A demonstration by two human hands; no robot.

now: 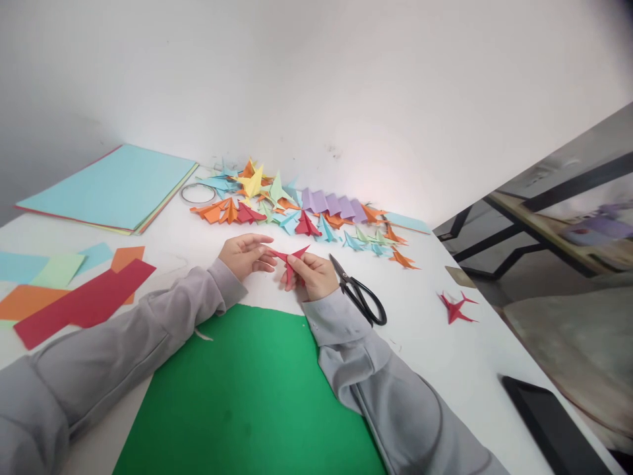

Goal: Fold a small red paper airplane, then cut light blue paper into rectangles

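Note:
A small red origami crane (291, 258) with narrow pointed ends is held above the white table, just past the far edge of a green sheet (247, 389). My right hand (316, 274) pinches its body between thumb and fingers. At its left point, the thumb and a fingertip of my left hand (246, 256) close on the tip, while the index finger stays stretched out. Black-handled scissors (363, 297) lie right beside my right hand. Farther right rests another red origami crane (455, 309).
Several folded paper figures (306, 224) in many colours line the wall. Large coloured sheets (109, 185) are stacked at the back left, beside a wire ring (198, 193). Paper strips (89, 297) lie left. A black phone-like device (554, 422) sits near the right table edge.

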